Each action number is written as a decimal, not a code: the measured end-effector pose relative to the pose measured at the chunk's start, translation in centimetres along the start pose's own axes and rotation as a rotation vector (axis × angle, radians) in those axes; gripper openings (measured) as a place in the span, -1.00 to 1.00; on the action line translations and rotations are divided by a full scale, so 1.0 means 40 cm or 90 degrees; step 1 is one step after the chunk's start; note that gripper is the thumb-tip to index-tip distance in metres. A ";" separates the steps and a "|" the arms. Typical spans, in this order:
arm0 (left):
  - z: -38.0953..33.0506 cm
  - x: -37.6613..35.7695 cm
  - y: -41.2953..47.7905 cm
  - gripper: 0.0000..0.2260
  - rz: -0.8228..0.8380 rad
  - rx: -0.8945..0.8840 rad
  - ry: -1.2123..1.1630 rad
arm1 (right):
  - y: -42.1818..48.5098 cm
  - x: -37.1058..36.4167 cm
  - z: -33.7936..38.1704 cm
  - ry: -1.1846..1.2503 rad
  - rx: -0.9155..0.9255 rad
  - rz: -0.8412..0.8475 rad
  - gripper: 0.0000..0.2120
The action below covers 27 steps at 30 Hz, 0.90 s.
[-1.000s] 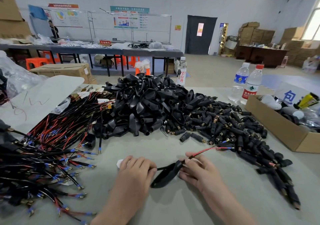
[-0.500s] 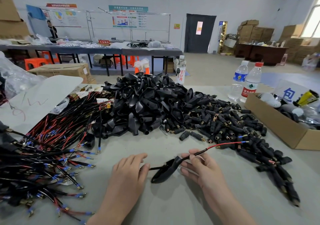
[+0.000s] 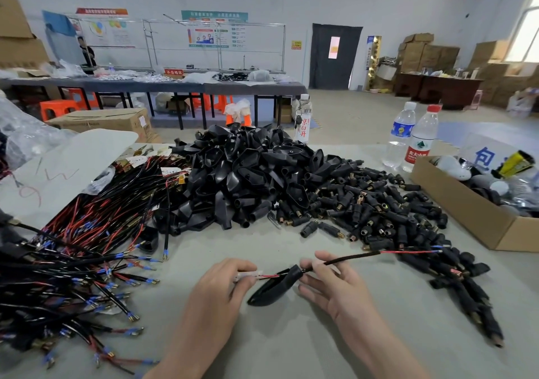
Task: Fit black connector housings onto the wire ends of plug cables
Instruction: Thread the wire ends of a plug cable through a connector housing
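Note:
A black connector housing [image 3: 277,285] lies threaded on a cable [image 3: 350,258] between my hands, near the table's front edge. My left hand [image 3: 218,294] pinches the cable's white end with red and black wires [image 3: 262,276] sticking out of the housing's wide mouth. My right hand [image 3: 335,285] pinches the black cable just behind the housing's narrow neck, its other fingers spread. The cable's far end shows a thin red wire [image 3: 408,252] reaching the pile on the right.
A heap of black housings [image 3: 248,174] fills the table's middle, with small brass-tipped plugs [image 3: 379,212] to its right. Red and black cables [image 3: 73,256] cover the left. A cardboard box [image 3: 466,212] and two water bottles [image 3: 414,139] stand at the right.
The left hand has closed on the wire end, which now shows out of the housing's mouth. The housing sits further along the cable, and both hands have shifted slightly.

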State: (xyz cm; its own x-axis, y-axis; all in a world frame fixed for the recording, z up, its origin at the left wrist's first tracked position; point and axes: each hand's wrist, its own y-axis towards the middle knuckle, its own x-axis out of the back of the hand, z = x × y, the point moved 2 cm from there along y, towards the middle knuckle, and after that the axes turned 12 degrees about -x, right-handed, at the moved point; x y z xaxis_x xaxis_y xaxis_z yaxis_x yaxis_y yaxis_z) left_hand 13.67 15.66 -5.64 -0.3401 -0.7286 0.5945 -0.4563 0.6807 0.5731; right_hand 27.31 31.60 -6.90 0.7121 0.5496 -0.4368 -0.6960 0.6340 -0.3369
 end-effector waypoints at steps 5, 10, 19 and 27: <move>-0.008 -0.025 0.005 -0.74 0.023 -0.098 -0.020 | -0.002 -0.023 -0.026 0.004 -0.008 0.019 -0.81; 0.010 -0.022 0.006 -0.59 0.038 -0.076 -0.060 | -0.007 -0.031 -0.023 -0.011 -0.003 0.009 -0.85; 0.017 -0.031 -0.017 -0.63 0.119 0.038 -0.180 | 0.001 -0.022 -0.018 0.043 0.006 -0.030 -0.90; 0.012 -0.045 -0.016 -0.65 0.142 0.007 -0.090 | -0.010 -0.035 -0.005 0.122 0.005 0.021 -0.85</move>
State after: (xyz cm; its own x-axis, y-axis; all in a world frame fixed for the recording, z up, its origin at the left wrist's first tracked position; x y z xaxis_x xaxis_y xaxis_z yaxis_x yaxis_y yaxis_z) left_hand 14.19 16.51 -7.35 -0.5451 -0.5644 0.6199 -0.3658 0.8255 0.4299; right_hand 26.56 30.47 -6.31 0.6582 0.4570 -0.5983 -0.7173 0.6218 -0.3142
